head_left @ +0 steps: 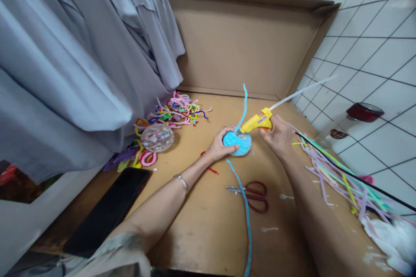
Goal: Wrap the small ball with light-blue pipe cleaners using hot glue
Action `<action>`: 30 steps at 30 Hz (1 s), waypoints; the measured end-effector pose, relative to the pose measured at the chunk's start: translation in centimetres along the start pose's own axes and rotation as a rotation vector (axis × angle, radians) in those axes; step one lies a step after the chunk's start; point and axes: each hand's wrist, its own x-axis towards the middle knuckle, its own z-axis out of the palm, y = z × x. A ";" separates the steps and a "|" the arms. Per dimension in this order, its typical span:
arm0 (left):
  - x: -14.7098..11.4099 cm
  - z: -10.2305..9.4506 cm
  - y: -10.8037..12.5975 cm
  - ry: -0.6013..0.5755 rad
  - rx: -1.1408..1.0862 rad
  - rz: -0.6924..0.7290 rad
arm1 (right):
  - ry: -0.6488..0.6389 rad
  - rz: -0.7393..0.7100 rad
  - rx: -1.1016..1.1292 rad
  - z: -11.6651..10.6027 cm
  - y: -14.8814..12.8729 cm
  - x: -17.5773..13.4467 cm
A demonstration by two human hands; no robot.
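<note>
My left hand (221, 145) is wrapped around the left side of a ball covered in blue pipe cleaner (238, 143), just above the table. In my right hand (280, 134) is a yellow hot glue gun (258, 121) with a long clear glue stick (302, 91) sticking out of its back. The gun's nozzle meets the top of the ball, and I cannot tell whether glue is coming out. One blue pipe cleaner end (245, 104) stands up from the ball's top. Another blue pipe cleaner (246, 212) runs toward me across red-handled scissors (258, 197).
A clear ball (157, 138) and a heap of coloured pipe cleaners (182, 108) lie at the left, near a black phone (108, 212). Straight pipe cleaners (338, 173), a black cord (357, 177) and a red-lidded jar (347, 123) line the right. A cardboard panel (240, 47) stands behind.
</note>
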 end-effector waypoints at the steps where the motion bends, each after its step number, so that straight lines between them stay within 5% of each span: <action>1: 0.0 0.0 0.0 0.000 -0.001 -0.002 | 0.004 -0.001 0.001 0.0 0.0 0.0; 30: 0.0 0.0 0.0 -0.017 -0.004 0.013 | -0.040 0.011 0.039 -0.3 -0.2 0.0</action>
